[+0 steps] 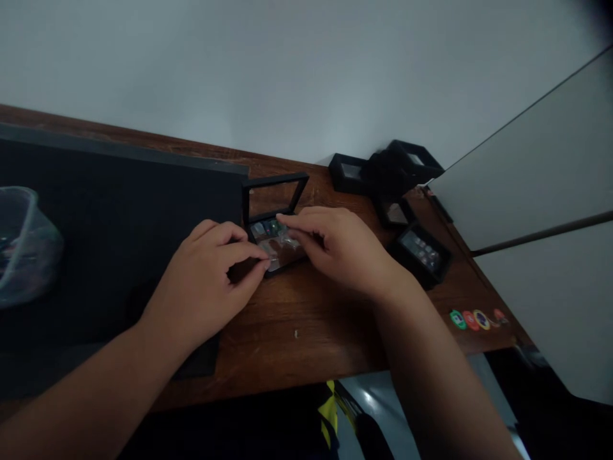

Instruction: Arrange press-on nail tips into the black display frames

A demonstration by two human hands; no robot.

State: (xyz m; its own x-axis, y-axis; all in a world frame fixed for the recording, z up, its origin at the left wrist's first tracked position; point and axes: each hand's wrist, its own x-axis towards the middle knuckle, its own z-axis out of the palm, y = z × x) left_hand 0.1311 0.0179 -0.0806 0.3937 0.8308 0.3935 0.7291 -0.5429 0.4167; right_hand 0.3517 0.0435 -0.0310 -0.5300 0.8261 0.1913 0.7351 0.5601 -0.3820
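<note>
A small black display box (274, 220) stands open on the wooden desk (306, 332), its framed lid tilted up at the back. Small pieces, some grey and green, lie on its clear film. My left hand (205, 281) rests at the box's left front corner, fingers curled with thumb and forefinger pinched against its edge. My right hand (340, 249) lies over the box's right side, fingers stretched across the film and pressing on the pieces. Whether either hand holds a piece is hidden.
A dark mat (115, 230) covers the desk's left half, with a clear plastic tub (23, 246) on it. More black display boxes (397, 176) cluster at the back right; one with pieces (421, 252) sits nearer. Coloured stickers (476, 318) mark the right edge. A white panel (536, 172) stands at right.
</note>
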